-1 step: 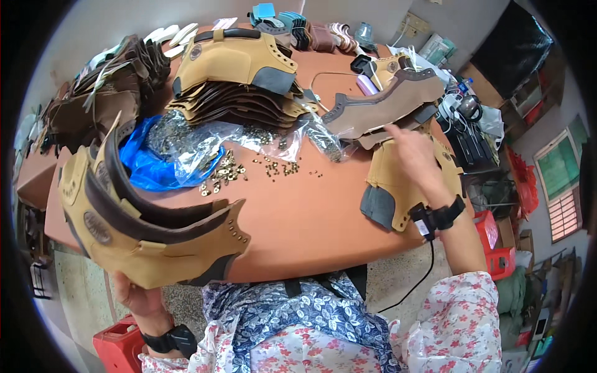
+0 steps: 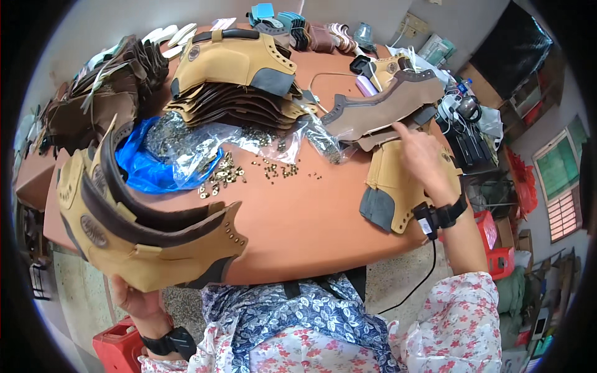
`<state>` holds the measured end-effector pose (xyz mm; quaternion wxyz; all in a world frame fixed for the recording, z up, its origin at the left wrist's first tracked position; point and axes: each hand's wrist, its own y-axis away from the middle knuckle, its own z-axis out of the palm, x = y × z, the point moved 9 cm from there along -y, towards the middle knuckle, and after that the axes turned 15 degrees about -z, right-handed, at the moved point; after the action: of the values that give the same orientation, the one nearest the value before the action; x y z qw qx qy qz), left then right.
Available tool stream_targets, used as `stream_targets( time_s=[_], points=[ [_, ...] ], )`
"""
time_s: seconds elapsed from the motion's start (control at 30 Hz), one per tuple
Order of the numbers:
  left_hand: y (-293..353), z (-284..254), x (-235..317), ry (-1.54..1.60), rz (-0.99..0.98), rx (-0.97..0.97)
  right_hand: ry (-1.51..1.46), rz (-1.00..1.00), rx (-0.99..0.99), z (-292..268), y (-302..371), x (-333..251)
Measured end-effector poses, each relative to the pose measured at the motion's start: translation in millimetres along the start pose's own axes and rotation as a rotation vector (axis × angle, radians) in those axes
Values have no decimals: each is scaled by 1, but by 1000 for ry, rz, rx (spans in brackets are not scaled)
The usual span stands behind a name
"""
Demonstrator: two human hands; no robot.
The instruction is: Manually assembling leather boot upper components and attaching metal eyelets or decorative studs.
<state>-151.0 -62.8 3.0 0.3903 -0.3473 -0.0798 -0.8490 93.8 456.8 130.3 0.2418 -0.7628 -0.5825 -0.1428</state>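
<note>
My left hand (image 2: 135, 299) is closed on the lower edge of tan leather shoe uppers (image 2: 161, 264) with dark brown padded collars, held tilted over the table's front left. At least two are nested together, each with an oval badge; lace holes line the end. My right hand (image 2: 423, 152) is over another tan upper (image 2: 392, 180) with a grey end patch, lying at the table's right. Its index finger is stretched out toward a brown upper (image 2: 385, 112); the other fingers partly curl and their undersides are hidden, so contact with the tan upper is unclear.
Loose brass-coloured metal fittings (image 2: 224, 176) lie mid-table beside a blue bag (image 2: 140, 165) and clear plastic bags. Behind them rises a stack of tan uppers (image 2: 233, 65). Dark brown pieces (image 2: 93, 112) are piled at left. A red stool (image 2: 117, 348) stands below the table.
The uppers in my left hand have dipped very slightly. My right hand has shifted a little to the right over the tan upper.
</note>
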Motion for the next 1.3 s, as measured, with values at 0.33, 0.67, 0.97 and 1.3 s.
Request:
stream_targets(
  time_s=[0.33, 0.67, 0.97, 1.3],
  points=[
    [-7, 18, 16, -86, 28, -55, -277, 224, -95, 48, -13, 60],
    [-8, 5, 17, -84, -5, 69, -414, 6, 84, 64, -23, 59],
    [-15, 18, 16, -108, -28, 18, -268, 102, -270, 87, -44, 51],
    [-12, 10, 19, -98, 2, 104, -371, -30, 86, 63, -66, 51]
  ],
)
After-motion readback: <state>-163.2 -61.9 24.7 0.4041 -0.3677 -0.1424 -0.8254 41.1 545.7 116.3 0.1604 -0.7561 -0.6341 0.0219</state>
